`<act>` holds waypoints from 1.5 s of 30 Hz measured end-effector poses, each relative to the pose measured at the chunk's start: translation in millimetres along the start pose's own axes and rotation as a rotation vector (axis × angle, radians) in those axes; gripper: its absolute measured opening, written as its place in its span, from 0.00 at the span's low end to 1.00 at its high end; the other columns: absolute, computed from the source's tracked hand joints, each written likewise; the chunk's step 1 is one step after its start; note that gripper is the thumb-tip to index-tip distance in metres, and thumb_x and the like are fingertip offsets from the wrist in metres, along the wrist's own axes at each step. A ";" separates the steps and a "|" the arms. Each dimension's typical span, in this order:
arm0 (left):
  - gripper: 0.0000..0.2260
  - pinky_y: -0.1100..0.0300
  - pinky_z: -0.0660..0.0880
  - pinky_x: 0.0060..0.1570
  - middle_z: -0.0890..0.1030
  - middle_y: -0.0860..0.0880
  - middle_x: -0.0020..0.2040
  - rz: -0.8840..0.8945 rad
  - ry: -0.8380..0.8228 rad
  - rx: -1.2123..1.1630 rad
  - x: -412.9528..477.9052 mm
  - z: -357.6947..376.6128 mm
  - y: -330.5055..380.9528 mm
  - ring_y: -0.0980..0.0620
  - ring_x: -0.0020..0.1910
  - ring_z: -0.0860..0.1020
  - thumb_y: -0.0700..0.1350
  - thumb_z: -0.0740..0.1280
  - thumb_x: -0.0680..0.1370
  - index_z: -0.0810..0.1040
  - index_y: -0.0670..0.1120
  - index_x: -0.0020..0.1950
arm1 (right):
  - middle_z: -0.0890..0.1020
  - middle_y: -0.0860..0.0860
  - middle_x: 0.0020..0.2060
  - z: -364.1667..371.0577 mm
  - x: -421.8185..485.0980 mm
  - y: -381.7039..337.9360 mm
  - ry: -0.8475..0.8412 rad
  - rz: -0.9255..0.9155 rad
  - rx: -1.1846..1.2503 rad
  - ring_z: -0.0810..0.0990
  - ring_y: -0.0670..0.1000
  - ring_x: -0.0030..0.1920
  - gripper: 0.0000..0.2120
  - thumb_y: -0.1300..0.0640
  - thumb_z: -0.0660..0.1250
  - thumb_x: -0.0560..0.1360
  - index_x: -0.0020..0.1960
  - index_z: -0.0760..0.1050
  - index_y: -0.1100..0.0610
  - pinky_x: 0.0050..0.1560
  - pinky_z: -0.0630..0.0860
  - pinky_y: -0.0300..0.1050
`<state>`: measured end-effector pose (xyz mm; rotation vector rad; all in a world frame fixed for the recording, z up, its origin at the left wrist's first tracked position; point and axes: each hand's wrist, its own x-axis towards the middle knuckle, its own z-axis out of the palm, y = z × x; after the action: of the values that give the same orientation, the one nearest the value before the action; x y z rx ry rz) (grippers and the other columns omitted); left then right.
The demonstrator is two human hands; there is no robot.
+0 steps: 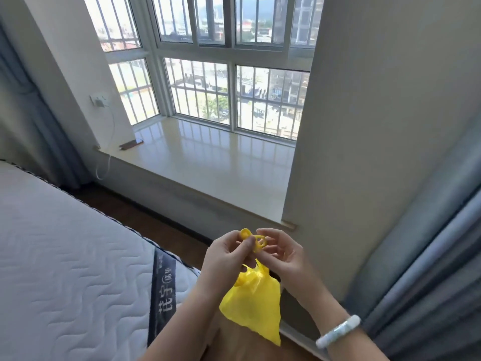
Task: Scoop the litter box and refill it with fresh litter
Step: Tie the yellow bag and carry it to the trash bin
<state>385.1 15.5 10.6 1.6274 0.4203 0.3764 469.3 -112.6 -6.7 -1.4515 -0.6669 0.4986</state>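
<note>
A small yellow plastic bag [253, 306] hangs in front of me, low in the middle of the view. Its twisted handles stick up between my fingers. My left hand [223, 259] pinches the handles from the left. My right hand [279, 254] grips the loops from the right, and a pale bangle sits on that wrist. Both hands touch each other over the bag's neck. No litter box, scoop or litter is in view.
A white quilted mattress [65, 256] fills the lower left. A glossy bay-window sill [216, 165] lies ahead, with a phone [131, 144] and charging cable at its left end. Grey curtains [429, 256] hang at the right, with dark wood floor between bed and sill.
</note>
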 end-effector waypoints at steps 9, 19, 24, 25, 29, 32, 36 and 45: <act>0.09 0.53 0.79 0.33 0.80 0.47 0.32 0.008 0.461 0.027 -96.0 -14.5 11.0 0.51 0.33 0.81 0.48 0.65 0.78 0.80 0.45 0.42 | 0.81 0.45 0.54 16.2 -65.4 39.1 -0.372 0.129 -0.071 0.80 0.49 0.54 0.28 0.46 0.77 0.60 0.58 0.75 0.45 0.52 0.79 0.47; 0.08 0.62 0.75 0.31 0.78 0.54 0.29 0.003 0.936 0.057 -244.9 -51.4 15.2 0.57 0.33 0.78 0.48 0.68 0.77 0.80 0.47 0.39 | 0.81 0.45 0.53 100.0 -145.1 53.1 -0.715 0.110 -0.139 0.78 0.47 0.55 0.28 0.46 0.76 0.60 0.58 0.74 0.42 0.56 0.77 0.50; 0.08 0.60 0.75 0.31 0.76 0.53 0.28 0.009 1.205 0.026 -341.4 -75.6 17.2 0.57 0.33 0.76 0.47 0.69 0.76 0.79 0.49 0.36 | 0.82 0.47 0.50 160.9 -196.3 44.4 -0.984 0.085 -0.181 0.79 0.46 0.53 0.27 0.46 0.76 0.60 0.56 0.73 0.40 0.54 0.78 0.53; 0.09 0.60 0.76 0.31 0.75 0.53 0.28 0.009 1.266 0.017 -362.0 -79.7 18.4 0.57 0.32 0.75 0.46 0.69 0.76 0.79 0.49 0.36 | 0.82 0.47 0.50 174.1 -208.3 41.9 -1.038 0.076 -0.182 0.80 0.47 0.53 0.26 0.46 0.76 0.59 0.56 0.73 0.39 0.54 0.78 0.53; 0.11 0.61 0.75 0.31 0.74 0.54 0.28 0.006 1.469 0.009 -450.6 -92.5 20.0 0.57 0.32 0.74 0.44 0.67 0.77 0.81 0.51 0.35 | 0.80 0.46 0.52 227.9 -269.4 27.2 -1.248 0.020 -0.198 0.78 0.45 0.54 0.29 0.43 0.76 0.59 0.57 0.70 0.37 0.56 0.77 0.49; 0.13 0.62 0.74 0.31 0.75 0.56 0.28 -0.009 1.603 -0.009 -521.9 -98.4 20.8 0.57 0.31 0.73 0.44 0.67 0.77 0.82 0.54 0.34 | 0.77 0.43 0.56 266.7 -325.7 15.6 -1.414 -0.046 -0.213 0.75 0.38 0.55 0.34 0.45 0.76 0.59 0.61 0.65 0.39 0.57 0.75 0.41; 0.12 0.60 0.74 0.33 0.83 0.44 0.41 -0.040 1.735 -0.034 -622.3 -103.6 20.0 0.54 0.35 0.74 0.44 0.67 0.77 0.83 0.54 0.36 | 0.74 0.39 0.55 320.4 -411.4 8.5 -1.576 -0.091 -0.165 0.73 0.31 0.53 0.33 0.60 0.78 0.64 0.58 0.63 0.39 0.50 0.72 0.30; 0.08 0.60 0.74 0.33 0.76 0.48 0.33 -0.126 2.012 -0.024 -829.1 -111.1 11.1 0.56 0.32 0.74 0.44 0.66 0.78 0.82 0.41 0.47 | 0.77 0.45 0.56 429.4 -597.9 20.3 -1.782 -0.043 -0.112 0.77 0.42 0.54 0.36 0.51 0.74 0.57 0.62 0.64 0.42 0.54 0.77 0.44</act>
<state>-394.3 -287.6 35.3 0.6296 1.9069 1.8406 -256.2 -201.9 -95.6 -0.7396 -2.0797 1.7465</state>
